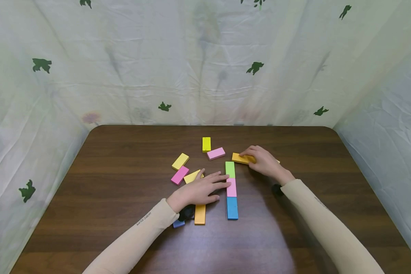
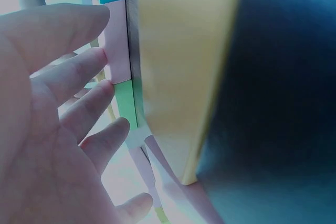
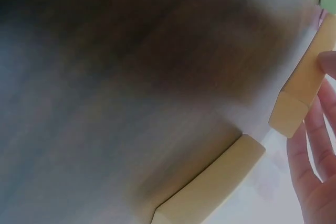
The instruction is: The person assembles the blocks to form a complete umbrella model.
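Observation:
A straight row of blocks lies on the table: light green [image 1: 230,169], light pink [image 1: 231,188] and blue [image 1: 232,208], end to end. My left hand [image 1: 200,189] reaches over to this row with fairly straight fingers, its fingertips at the pink and green blocks. In the left wrist view, those fingertips meet the side of the pink block [image 2: 116,40]. Beyond the green end, my right hand [image 1: 262,161] pinches an orange block [image 1: 240,158] between thumb and fingers. The right wrist view also has this orange block [image 3: 302,85] in the fingers.
Under and beside my left arm lie an orange block [image 1: 200,215], a blue one [image 1: 179,223] and a pale yellow one [image 1: 191,177]. Magenta [image 1: 180,175], yellow [image 1: 180,161], pink [image 1: 216,153] and bright yellow [image 1: 206,144] blocks lie farther back. Another yellowish block [image 3: 210,182] is near my right wrist.

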The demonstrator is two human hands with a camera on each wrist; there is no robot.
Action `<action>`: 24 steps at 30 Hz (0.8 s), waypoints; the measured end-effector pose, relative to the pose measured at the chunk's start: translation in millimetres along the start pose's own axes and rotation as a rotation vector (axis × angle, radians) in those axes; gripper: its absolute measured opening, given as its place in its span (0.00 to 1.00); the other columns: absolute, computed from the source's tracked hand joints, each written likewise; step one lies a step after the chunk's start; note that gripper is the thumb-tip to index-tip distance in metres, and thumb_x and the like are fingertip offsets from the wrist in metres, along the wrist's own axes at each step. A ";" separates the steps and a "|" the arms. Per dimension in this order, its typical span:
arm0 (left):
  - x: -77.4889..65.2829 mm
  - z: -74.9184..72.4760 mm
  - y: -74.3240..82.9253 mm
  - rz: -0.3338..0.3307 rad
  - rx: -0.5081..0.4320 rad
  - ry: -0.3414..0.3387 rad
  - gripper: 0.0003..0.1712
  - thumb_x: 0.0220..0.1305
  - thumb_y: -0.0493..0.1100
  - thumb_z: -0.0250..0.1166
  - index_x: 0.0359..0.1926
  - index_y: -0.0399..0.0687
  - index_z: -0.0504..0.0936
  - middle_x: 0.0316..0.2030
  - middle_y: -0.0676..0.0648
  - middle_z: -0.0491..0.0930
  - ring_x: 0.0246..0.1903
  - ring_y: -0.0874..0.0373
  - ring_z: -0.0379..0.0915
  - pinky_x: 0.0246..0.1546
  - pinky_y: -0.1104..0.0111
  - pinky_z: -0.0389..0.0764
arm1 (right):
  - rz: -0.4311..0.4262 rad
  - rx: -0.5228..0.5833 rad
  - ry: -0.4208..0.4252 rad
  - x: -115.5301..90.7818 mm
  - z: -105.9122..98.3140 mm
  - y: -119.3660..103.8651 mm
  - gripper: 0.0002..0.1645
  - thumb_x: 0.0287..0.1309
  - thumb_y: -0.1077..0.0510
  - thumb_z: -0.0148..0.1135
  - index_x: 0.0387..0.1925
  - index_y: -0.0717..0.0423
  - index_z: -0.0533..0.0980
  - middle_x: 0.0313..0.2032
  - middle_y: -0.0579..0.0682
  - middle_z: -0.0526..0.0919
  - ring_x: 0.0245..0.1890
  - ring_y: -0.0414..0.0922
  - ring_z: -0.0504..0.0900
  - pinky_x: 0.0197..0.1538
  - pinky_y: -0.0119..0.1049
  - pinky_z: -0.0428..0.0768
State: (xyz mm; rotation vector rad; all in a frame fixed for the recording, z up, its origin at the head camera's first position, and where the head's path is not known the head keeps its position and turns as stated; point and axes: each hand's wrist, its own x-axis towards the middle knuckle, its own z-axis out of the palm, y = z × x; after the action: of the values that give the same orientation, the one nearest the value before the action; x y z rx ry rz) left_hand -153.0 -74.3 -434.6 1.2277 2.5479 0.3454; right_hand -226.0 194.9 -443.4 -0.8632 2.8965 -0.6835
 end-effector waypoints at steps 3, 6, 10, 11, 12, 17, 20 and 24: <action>0.5 0.4 -0.2 -0.001 0.008 -0.001 0.30 0.68 0.48 0.58 0.70 0.56 0.66 0.71 0.52 0.57 0.71 0.52 0.46 0.63 0.39 0.45 | -0.022 0.002 -0.002 3.2 1.2 0.7 0.21 0.54 0.69 0.61 0.51 0.58 0.79 0.48 0.54 0.79 0.50 0.51 0.74 0.56 0.49 0.72; 0.9 1.0 -0.6 -0.001 0.012 0.000 0.30 0.68 0.48 0.58 0.70 0.56 0.66 0.71 0.52 0.57 0.71 0.52 0.46 0.63 0.39 0.44 | -0.040 0.017 -0.007 5.9 2.0 1.2 0.21 0.54 0.69 0.61 0.51 0.59 0.79 0.48 0.54 0.80 0.50 0.51 0.74 0.56 0.49 0.72; 0.6 1.0 -0.7 0.002 0.009 0.004 0.30 0.68 0.48 0.58 0.69 0.56 0.66 0.71 0.52 0.57 0.71 0.52 0.46 0.63 0.39 0.45 | -0.065 0.039 -0.009 8.5 2.6 2.1 0.20 0.55 0.70 0.60 0.51 0.60 0.79 0.48 0.54 0.80 0.51 0.52 0.74 0.57 0.49 0.71; 0.4 0.8 -0.6 0.003 0.008 0.004 0.30 0.68 0.48 0.58 0.69 0.56 0.66 0.71 0.52 0.57 0.71 0.52 0.46 0.63 0.39 0.45 | -0.071 0.040 -0.009 9.0 2.9 2.6 0.20 0.55 0.70 0.60 0.51 0.60 0.79 0.48 0.54 0.80 0.51 0.52 0.74 0.57 0.49 0.71; 0.4 0.7 -0.5 0.003 0.008 0.004 0.30 0.68 0.48 0.58 0.69 0.55 0.66 0.71 0.52 0.57 0.71 0.52 0.46 0.63 0.39 0.45 | -0.076 0.042 -0.009 9.4 3.1 3.0 0.20 0.55 0.70 0.61 0.51 0.60 0.79 0.49 0.54 0.80 0.51 0.52 0.74 0.57 0.49 0.71; 0.4 0.0 0.0 0.002 0.009 0.002 0.29 0.68 0.48 0.58 0.69 0.56 0.66 0.71 0.52 0.57 0.71 0.52 0.46 0.63 0.39 0.45 | -0.081 0.044 -0.016 12.1 4.0 3.9 0.20 0.56 0.70 0.61 0.52 0.60 0.78 0.49 0.54 0.80 0.51 0.52 0.74 0.57 0.49 0.71; 0.4 -0.1 0.2 0.001 0.011 0.002 0.29 0.68 0.48 0.58 0.69 0.56 0.66 0.71 0.52 0.57 0.71 0.52 0.46 0.63 0.39 0.45 | -0.079 0.041 -0.024 13.2 4.0 3.6 0.20 0.57 0.70 0.61 0.52 0.59 0.78 0.50 0.54 0.80 0.51 0.52 0.74 0.57 0.48 0.71; 0.6 0.5 0.0 0.001 0.013 0.001 0.29 0.68 0.48 0.58 0.69 0.56 0.66 0.71 0.52 0.57 0.71 0.52 0.46 0.63 0.39 0.45 | -0.082 0.020 -0.032 13.5 4.0 3.5 0.20 0.57 0.70 0.60 0.52 0.59 0.79 0.50 0.54 0.80 0.52 0.52 0.74 0.57 0.49 0.71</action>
State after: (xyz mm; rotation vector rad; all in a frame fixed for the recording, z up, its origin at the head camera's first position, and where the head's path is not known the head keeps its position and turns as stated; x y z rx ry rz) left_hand -153.2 -73.8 -435.2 1.2342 2.5540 0.3306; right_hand -238.6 188.7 -447.4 -0.9856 2.8353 -0.6972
